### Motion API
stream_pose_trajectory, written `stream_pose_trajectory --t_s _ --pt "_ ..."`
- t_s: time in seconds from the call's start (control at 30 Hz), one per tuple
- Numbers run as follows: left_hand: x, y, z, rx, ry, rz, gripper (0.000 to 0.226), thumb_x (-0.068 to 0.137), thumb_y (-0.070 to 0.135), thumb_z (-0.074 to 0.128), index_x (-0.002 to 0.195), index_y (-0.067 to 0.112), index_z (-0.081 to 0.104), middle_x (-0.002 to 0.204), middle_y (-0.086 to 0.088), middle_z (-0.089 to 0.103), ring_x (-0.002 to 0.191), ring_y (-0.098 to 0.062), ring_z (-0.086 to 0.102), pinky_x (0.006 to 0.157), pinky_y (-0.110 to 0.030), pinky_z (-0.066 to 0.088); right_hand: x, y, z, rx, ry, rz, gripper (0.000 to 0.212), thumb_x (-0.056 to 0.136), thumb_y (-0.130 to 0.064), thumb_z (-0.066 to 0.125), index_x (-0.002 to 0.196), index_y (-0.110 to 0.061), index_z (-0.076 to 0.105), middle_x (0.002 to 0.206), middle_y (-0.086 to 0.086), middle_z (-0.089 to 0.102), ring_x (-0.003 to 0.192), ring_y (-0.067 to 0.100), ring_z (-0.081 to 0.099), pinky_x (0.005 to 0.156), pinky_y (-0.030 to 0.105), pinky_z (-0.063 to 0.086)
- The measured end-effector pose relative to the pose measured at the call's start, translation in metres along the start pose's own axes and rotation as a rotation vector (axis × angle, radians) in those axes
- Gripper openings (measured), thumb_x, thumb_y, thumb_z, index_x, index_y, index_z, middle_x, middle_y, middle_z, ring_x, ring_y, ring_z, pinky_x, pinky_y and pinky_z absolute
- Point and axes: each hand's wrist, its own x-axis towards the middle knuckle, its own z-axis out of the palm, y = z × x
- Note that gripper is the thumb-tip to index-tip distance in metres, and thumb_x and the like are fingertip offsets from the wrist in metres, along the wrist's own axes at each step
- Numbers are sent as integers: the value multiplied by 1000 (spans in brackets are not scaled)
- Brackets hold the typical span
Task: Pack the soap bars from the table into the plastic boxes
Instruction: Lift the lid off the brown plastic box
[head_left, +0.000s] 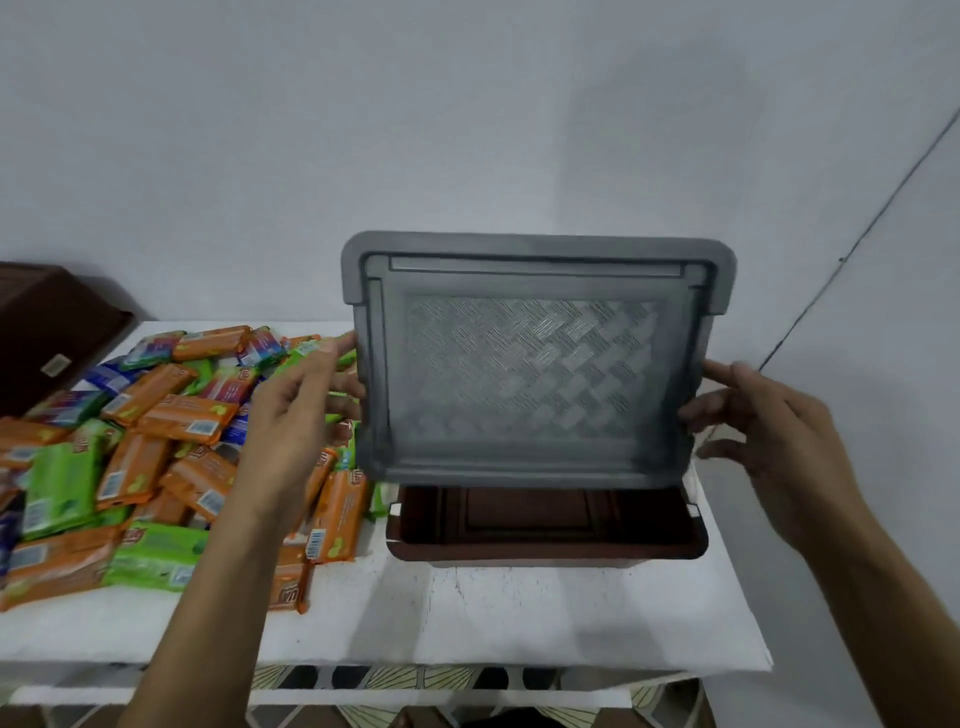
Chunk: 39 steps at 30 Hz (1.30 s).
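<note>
White table (519, 613), front edge nearest, patterned floor (395, 675) below it. L hand (291, 410) & R hand (763, 431) reach in from the bottom. Each is clamped on a side edge of the grey lid (530, 358), thumb and fingers pinching the rim. Lid is held up off the table, tilted w/ its woven-pattern face toward the camera. Just under it is a brown plastic box (545, 551), open-topped on the table's R half, w/ only its ribbed floor showing inside. Soap bars (156, 457) lie heaped on the table's L half, beside the box. Wrappers are orange, green & blue, w/ a red logo too blurred to read & white barcode patches. Far L, a second dark brown box (47, 332) w/ a small pale label (55, 365), text illegible. Grey wall (467, 130) behind.
</note>
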Motion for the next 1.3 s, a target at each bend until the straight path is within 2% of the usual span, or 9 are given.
stream_pose_trajectory --t_s 0.23,0.33,0.47,0.53,0.63,0.77,0.93,1.07,1.3 --pt "12 3 -13 -151 -39 -46 57 98 55 29 106 17 69 108 -1 71 96 -19 65 76 -38 53 12 -8 19 138 -19 102 42 100 -42 40 109 -16 70 107 6 72 88 17 67 67 29 52" --pt "23 1 -19 -39 -37 -50 54 99 53 30 108 19 71 108 1 71 104 -17 65 84 -37 49 17 -10 28 -25 -15 17 30 100 -34 47 114 -22 70 101 6 70 85 18 64 70 34 50" --pt "39 -3 -25 186 -114 119 23 94 30 57 115 29 66 103 5 69 100 -8 63 86 -31 52 26 -9 42 -337 -10 -158 32 94 -20 60 124 -31 62 95 2 72 83 24 68 73 42 59" --pt "51 -3 -27 285 -143 201 26 90 24 64 115 32 65 95 0 68 95 -12 64 85 -31 53 33 -8 49 -456 14 -200 39 92 -19 63 127 -36 58 103 3 70 84 27 66 73 39 59" --pt "73 0 -24 428 -120 305 30 88 25 67 115 39 63 92 5 66 91 -9 64 80 -31 53 47 -9 55 -649 68 -260 47 92 -22 63 134 -39 50 107 -2 63 79 12 63 68 25 52" --pt "101 7 -13 566 -102 378 35 87 32 67 119 44 58 94 13 65 89 -1 63 75 -32 53 70 -13 60 -799 123 -308 50 92 -24 62 138 -35 47 109 -4 60 74 5 61 69 24 47" --pt "140 7 16 696 -102 447 43 89 32 63 128 42 48 95 12 65 85 -8 63 73 -34 52 119 -15 58 -900 174 -372 50 94 -23 60 139 -35 42 119 7 67 67 20 65 73 30 51" --pt "171 -4 46 798 -73 440 47 91 31 60 133 37 41 101 8 67 83 -14 63 69 -32 49 166 -8 56 -970 182 -434 48 95 -21 57 140 -31 41 100 17 70 65 28 64 67 32 51" --pt "222 -37 90 906 -97 339 58 91 31 60 141 34 32 110 -3 68 91 -27 66 73 -39 53 236 18 49 -969 64 -389 51 95 -13 54 143 -23 38 92 17 67 64 27 60 66 33 52"
